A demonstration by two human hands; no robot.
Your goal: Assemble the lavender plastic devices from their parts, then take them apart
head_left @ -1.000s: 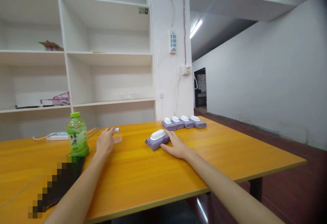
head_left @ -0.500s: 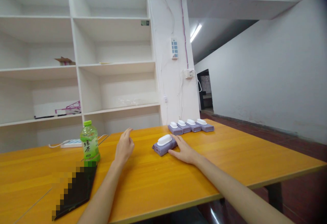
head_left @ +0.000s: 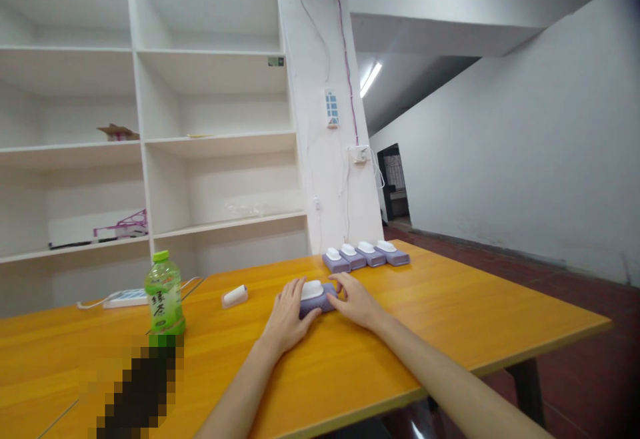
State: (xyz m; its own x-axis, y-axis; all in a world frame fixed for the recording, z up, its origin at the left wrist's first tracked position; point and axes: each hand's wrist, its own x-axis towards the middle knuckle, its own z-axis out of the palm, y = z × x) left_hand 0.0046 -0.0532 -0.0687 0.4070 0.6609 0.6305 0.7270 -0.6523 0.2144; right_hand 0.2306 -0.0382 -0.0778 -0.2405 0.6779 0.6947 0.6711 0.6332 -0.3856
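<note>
A purple-grey box with a white oval piece (head_left: 313,289) on top lies on the table between my hands. My left hand (head_left: 287,319) holds its left end, the thumb along the near side and the fingers over the far side. Around the right end, the thumb and forefinger of my right hand (head_left: 357,299) are bent onto the box. Part of the box is hidden by the fingers. A small white rounded piece on a pinkish base (head_left: 235,295) rests on the table to the left of my left hand.
Several similar purple boxes (head_left: 365,257) with white tops stand in a row at the table's (head_left: 450,319) far edge. On the left are a green drink bottle (head_left: 166,299), a white power strip (head_left: 125,297) and a blurred-out dark object (head_left: 140,392). White shelves (head_left: 220,139) rise behind.
My left hand has moved right onto the box's left end. The small white piece now shows on the table where that hand was. My right hand stays at the box. The view has shifted slightly.
</note>
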